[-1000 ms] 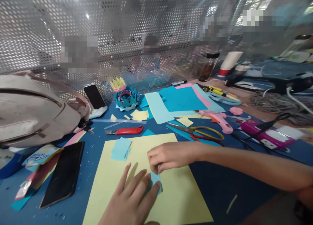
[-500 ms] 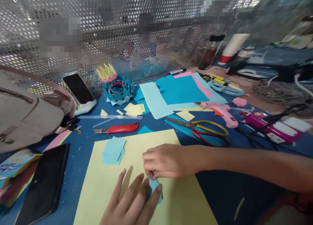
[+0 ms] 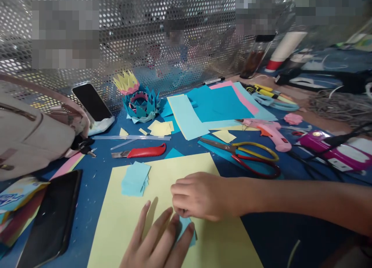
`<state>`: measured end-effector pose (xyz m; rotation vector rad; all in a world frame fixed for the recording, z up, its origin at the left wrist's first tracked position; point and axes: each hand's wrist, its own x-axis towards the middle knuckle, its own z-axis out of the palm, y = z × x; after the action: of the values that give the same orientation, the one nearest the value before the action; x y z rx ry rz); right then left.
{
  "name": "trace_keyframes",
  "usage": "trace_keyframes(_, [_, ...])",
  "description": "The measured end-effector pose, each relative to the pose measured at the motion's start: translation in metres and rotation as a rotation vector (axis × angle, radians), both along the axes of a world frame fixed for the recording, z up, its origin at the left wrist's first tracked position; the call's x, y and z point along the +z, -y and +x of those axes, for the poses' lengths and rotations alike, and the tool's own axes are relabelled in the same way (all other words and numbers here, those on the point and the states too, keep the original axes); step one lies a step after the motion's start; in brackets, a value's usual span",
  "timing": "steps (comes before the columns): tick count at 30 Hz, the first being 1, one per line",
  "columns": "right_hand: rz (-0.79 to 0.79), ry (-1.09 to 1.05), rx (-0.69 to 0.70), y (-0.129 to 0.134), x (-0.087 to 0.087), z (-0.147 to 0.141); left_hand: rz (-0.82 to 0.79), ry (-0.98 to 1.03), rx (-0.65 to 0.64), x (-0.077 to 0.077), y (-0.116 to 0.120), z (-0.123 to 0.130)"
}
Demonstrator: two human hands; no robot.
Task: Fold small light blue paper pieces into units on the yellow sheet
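Note:
A small light blue piece of paper (image 3: 185, 223) lies on a pale yellow sheet (image 3: 112, 217), partly covered by my fingers. With its fingers spread flat, my left hand (image 3: 158, 241) presses on that blue piece and the sheet around it. My right hand (image 3: 200, 196) is closed at the top end of the same piece, fingertips pinched together and mostly hidden. A stack of light blue paper squares (image 3: 135, 178) rests on the upper left of the yellow sheet.
Beyond the sheet lie a red utility knife (image 3: 147, 151), scissors (image 3: 241, 153) and a pink glue gun (image 3: 271, 132). Paper flowers (image 3: 141, 107) and coloured sheets (image 3: 221, 103) are near the perforated metal panel (image 3: 130, 31). A dark phone (image 3: 50, 217) lies left.
The view has shifted slightly, so the things on the right appear farther right. Both hands stay at the blue piece in nearly the same pose.

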<state>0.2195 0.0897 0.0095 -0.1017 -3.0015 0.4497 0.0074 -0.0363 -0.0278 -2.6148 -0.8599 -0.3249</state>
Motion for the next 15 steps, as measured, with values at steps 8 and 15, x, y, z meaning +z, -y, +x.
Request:
trace_keyframes(8, [-0.264,-0.026,-0.046,-0.009,0.003,0.003,-0.037,0.027,0.018,0.0,0.0,0.001])
trace_keyframes(15, [-0.248,-0.074,0.047,-0.011,0.012,0.035,-0.029,0.086,0.027,0.009,-0.002,0.004])
